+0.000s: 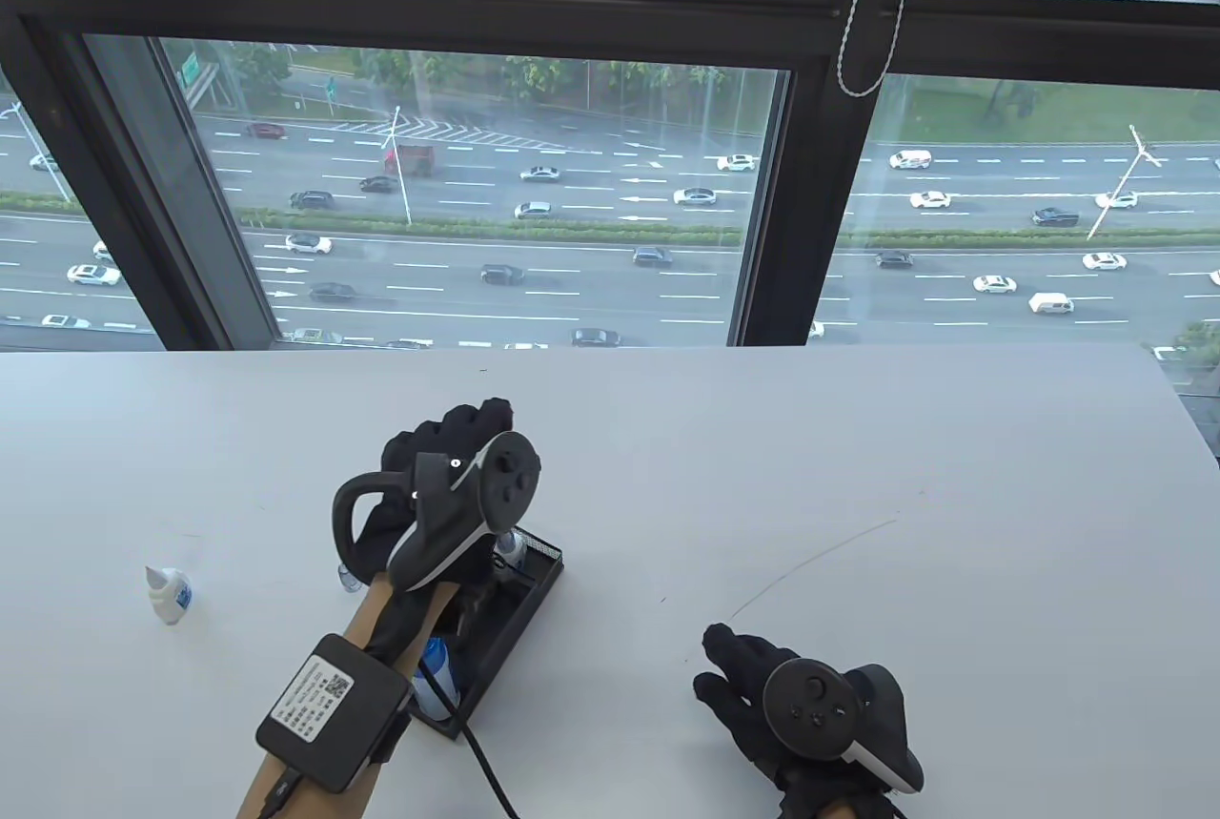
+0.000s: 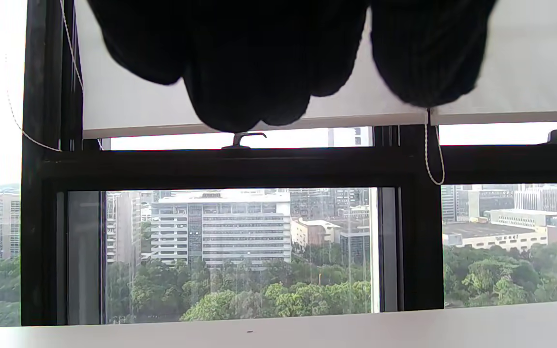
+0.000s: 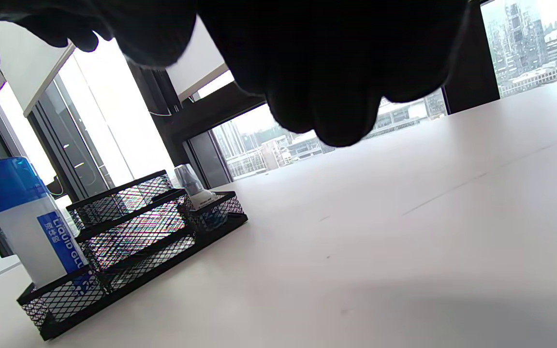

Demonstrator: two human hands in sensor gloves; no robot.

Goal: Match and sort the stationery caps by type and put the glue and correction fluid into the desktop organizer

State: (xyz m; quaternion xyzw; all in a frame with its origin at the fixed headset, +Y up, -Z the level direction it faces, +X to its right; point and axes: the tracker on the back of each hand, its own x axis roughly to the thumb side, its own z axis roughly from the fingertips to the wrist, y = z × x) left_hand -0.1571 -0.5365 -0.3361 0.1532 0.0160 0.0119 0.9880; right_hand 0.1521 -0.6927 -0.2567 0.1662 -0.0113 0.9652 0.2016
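Your left hand [image 1: 448, 442] hangs above the black mesh desktop organizer [image 1: 519, 614], fingers curled and bunched together; whether they pinch anything I cannot tell, since the tracker [image 1: 457, 514] covers them in the table view and the left wrist view shows only dark fingertips [image 2: 244, 92] against the window. Your right hand [image 1: 762, 705] lies flat on the tabletop [image 1: 858, 476] near its front edge, fingers spread and relaxed, holding nothing.

The organizer sits toward the front left of the tabletop. In the right wrist view, the blue-capped liquid glue bottle [image 3: 27, 222] stands upright in the organizer's near end compartment, and a small bottle with a clear cap [image 3: 194, 188] stands upright in the far end compartment. A small white dropper-tipped bottle with a blue label [image 1: 170, 592] stands on the tabletop well apart from the organizer, nearer the left edge.
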